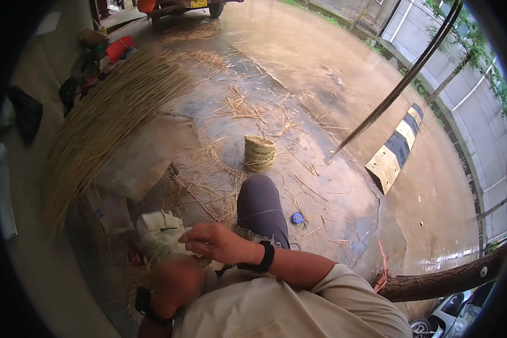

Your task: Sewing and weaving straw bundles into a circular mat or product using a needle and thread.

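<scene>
My right hand (217,243) is raised in front of my body, its fingers pinched together. A thin greenish strand shows at its fingertips. My left hand (177,284) is low beside it and smeared, so its fingers cannot be made out. Just beyond both hands sits a pale whitish-green bundle (159,225) with a band around it, partly hidden by them. Across my bent knee (262,197) runs a thin line like a strand. On the ground past the knee stands a yellow-green coil of strips (259,154), shaped like a small round basket.
A blue tape measure (297,218) lies right of my knee. Long dry stalks (115,101) are heaped at the left, with loose straw scattered over the concrete. A slanting pole (394,90), a striped block (397,146) and a log (445,280) are on the right. A vehicle (180,8) stands far back.
</scene>
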A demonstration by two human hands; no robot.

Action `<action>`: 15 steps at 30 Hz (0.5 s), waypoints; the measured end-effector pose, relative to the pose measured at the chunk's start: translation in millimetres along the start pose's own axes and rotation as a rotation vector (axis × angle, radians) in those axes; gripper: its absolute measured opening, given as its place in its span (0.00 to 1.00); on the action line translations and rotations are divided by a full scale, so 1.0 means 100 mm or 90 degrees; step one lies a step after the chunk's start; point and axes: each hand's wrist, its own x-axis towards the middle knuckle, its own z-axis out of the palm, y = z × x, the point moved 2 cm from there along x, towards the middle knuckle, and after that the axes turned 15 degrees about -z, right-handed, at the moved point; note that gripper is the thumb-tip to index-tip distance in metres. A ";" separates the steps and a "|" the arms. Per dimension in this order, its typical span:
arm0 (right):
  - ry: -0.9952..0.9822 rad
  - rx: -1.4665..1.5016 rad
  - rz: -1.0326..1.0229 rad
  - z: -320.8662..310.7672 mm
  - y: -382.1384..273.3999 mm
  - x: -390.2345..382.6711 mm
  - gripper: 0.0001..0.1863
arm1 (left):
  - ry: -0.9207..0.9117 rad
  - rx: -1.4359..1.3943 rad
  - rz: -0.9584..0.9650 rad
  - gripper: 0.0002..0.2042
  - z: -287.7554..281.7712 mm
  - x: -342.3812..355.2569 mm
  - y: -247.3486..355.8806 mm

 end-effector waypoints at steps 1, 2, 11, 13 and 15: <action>0.070 0.167 0.096 0.00 -0.01 -0.02 0.14 | -0.003 -0.011 -0.012 0.08 -0.01 0.00 -0.01; 0.144 0.328 0.195 -0.01 -0.06 -0.06 0.15 | -0.031 0.030 -0.031 0.08 0.03 -0.03 -0.07; -0.233 -0.694 -0.042 -1.15 -0.90 -0.60 0.18 | 0.018 0.216 -0.319 0.07 -0.90 -0.43 -1.25; -0.216 -0.842 0.063 -1.88 -0.78 -1.00 0.14 | 0.013 0.226 -0.420 0.07 -1.07 -0.54 -1.63; 0.079 -0.957 0.127 -2.64 -0.90 -1.37 0.07 | -0.005 0.260 -0.504 0.08 -1.17 -0.71 -1.99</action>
